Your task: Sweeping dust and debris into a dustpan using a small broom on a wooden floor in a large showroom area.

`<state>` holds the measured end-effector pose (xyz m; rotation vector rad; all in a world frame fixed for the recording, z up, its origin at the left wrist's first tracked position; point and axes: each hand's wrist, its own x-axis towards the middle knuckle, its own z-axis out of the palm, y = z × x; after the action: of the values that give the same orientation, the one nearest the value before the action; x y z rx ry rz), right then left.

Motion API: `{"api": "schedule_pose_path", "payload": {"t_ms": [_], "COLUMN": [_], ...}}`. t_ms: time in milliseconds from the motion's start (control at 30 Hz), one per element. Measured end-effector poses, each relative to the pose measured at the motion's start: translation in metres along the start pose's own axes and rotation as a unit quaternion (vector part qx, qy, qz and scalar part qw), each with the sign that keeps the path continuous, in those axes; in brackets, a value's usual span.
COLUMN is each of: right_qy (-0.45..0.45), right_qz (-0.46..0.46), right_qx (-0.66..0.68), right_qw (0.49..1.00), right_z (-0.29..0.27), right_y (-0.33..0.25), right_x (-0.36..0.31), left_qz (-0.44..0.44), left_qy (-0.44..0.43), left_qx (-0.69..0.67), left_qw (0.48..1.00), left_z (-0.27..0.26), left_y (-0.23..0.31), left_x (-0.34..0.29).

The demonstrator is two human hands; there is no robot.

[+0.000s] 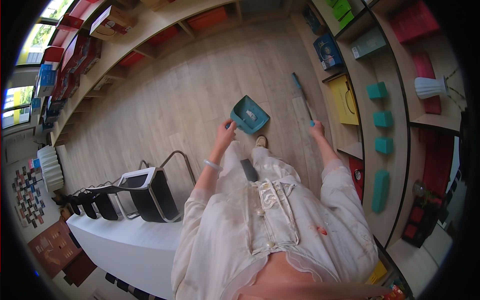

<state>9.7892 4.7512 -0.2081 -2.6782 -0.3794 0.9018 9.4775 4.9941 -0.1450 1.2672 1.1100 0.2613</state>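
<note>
My left hand (226, 131) is closed round the handle of a teal dustpan (242, 111), held above the floor in front of my feet. Inside the pan is a small whitish patch (251, 115), too small to make out. On the right, my right hand (317, 129) grips the teal end of a thin, dark-handled broom (305, 101). Its far end, also teal, points away from me beside the shelves. The broom and the dustpan are apart. One of my shoes (261, 142) shows just below the pan.
A wooden shelf unit (395, 197) with teal blocks and boxes runs along my right. Low shelving (145, 49) curves round the far left. Black metal-framed chairs (150, 195) stand by a white table (130, 250) at the left. Wood flooring (185, 100) lies ahead.
</note>
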Motion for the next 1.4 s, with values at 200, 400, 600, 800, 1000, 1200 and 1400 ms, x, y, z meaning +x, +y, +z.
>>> {"api": "schedule_pose_path", "payload": {"t_ms": [200, 400, 600, 800, 1000, 1200, 1400], "right_qy": [-0.103, -0.179, -0.061, 0.029, -0.064, -0.211, -0.101], "right_qz": [-0.055, 0.095, 0.111, 0.076, -0.039, 0.179, 0.091], "right_qx": [-0.030, 0.174, 0.161, 0.096, 0.001, 0.308, 0.197], "right_qw": [0.993, 0.964, 0.979, 0.992, 0.997, 0.910, 0.971], "right_z": [0.028, -0.028, -0.012, 0.075, 0.140, 0.095, 0.078], "right_y": [-0.007, -0.041, -0.086, -0.154, -0.224, -0.274, -0.296], "right_x": [-0.063, -0.074, -0.034, 0.038, -0.024, -0.053, -0.008], "left_qz": [0.005, 0.041, 0.062, 0.084, 0.086, 0.076, 0.055], "left_qy": [-0.015, -0.003, 0.007, 0.023, 0.003, -0.009, 0.020], "left_qx": [0.033, 0.037, 0.080, 0.087, 0.098, 0.077, 0.024], "left_qw": [0.999, 0.998, 0.995, 0.992, 0.991, 0.994, 0.998], "left_z": [0.003, -0.017, -0.070, -0.127, -0.183, -0.218, -0.237], "left_y": [0.030, 0.051, 0.059, 0.067, 0.071, 0.082, 0.094], "left_x": [0.030, 0.057, 0.093, 0.147, 0.202, 0.217, 0.220]}}
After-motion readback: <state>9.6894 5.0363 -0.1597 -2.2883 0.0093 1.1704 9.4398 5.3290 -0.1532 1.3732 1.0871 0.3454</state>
